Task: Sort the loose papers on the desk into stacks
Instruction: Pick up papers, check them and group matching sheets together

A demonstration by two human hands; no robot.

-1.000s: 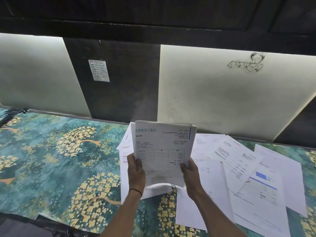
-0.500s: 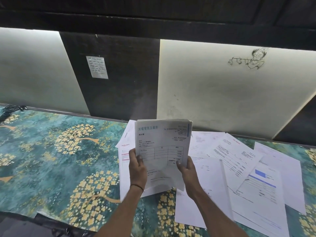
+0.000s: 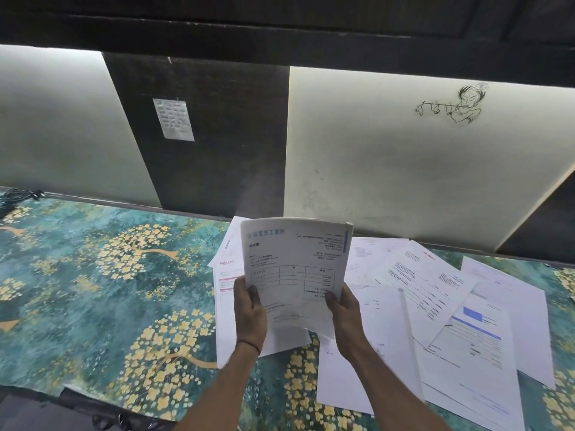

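Note:
I hold a bundle of white printed sheets (image 3: 295, 262) upright above the desk, its front page showing a table and blue heading. My left hand (image 3: 250, 309) grips its lower left edge, thumb on the front. My right hand (image 3: 343, 312) grips its lower right edge the same way. Under the bundle lie sheets with red print (image 3: 227, 281). Several loose papers (image 3: 435, 293) overlap on the desk to the right, one with a blue block (image 3: 473, 325).
The desk wears a teal cloth with yellow tree patterns (image 3: 109, 290), bare on its left half. Dark cables (image 3: 15, 195) lie at the far left corner. Lit panels and a dark board with a small note (image 3: 173, 119) stand behind.
The bundle stays in both hands and was squeezed narrower half a second ago, then spread flat again. The view has shifted slightly.

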